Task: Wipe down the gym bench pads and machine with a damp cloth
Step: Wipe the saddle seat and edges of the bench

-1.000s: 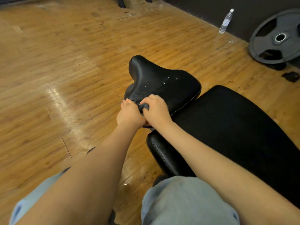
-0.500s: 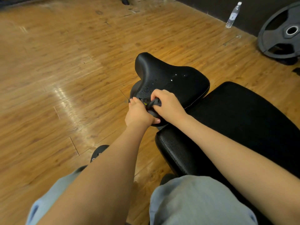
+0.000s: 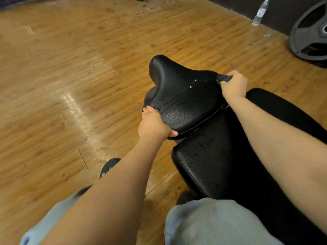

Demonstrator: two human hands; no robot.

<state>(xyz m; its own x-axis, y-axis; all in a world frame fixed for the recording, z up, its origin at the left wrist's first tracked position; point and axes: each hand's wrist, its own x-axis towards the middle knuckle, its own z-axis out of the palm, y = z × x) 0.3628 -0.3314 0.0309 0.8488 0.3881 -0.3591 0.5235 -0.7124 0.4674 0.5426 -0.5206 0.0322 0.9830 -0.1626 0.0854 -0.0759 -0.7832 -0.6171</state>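
Mid-frame, our left hand (image 3: 153, 123) grips the seat pad (image 3: 184, 96) to steady it. Our right hand (image 3: 233, 84) clutches the cloth (image 3: 224, 79), wiping its far edge.

The cloth (image 3: 224, 79) is mostly hidden inside the right hand (image 3: 233, 85); the weight plate (image 3: 308, 35) and the bottle (image 3: 259, 13) are cut off by the edges.

Centre of the frame, I saw the seat pad (image 3: 184, 96) was black with a pebbled grain, speckled with pale droplets. The bench pad (image 3: 230, 156) at lower right was the same black, finely textured. The cloth (image 3: 224, 79) looked dark grey (a yellow speck at one corner). The floor (image 3: 70, 76) showed orange-brown wood grain; my shorts (image 3: 212, 225) were pale grey-blue, the weight plate (image 3: 307, 32) at upper right charcoal.
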